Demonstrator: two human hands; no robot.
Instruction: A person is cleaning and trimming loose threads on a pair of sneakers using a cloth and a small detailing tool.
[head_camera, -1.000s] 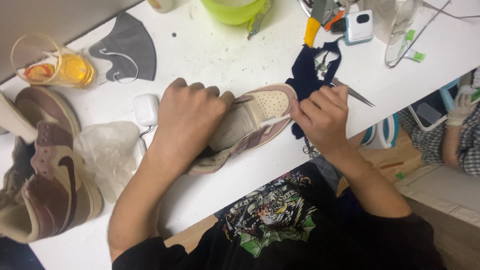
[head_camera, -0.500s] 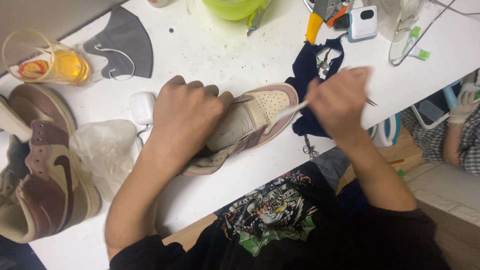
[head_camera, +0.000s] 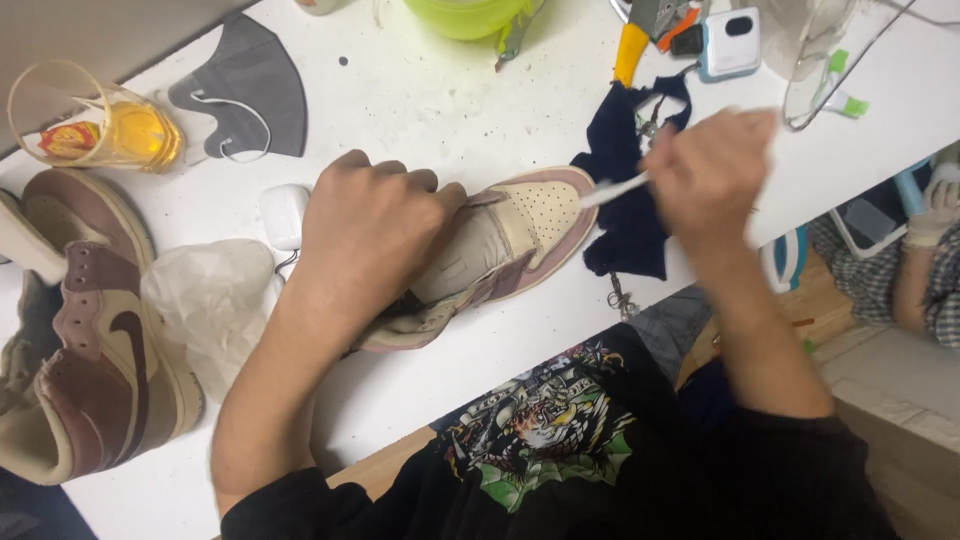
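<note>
Centre frame: left hand (head_camera: 365, 235) clamps down on cream-mauve sneaker (head_camera: 520, 235), steadying it on table (head_camera: 420, 100). Right hand (head_camera: 715, 170) pinches thin white brush (head_camera: 612, 192), tip at toe.

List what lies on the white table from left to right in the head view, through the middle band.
Brown and cream shoe → crumpled clear plastic → left hand → shoe being held → dark blue cloth → right hand holding a thin white tool.
</note>
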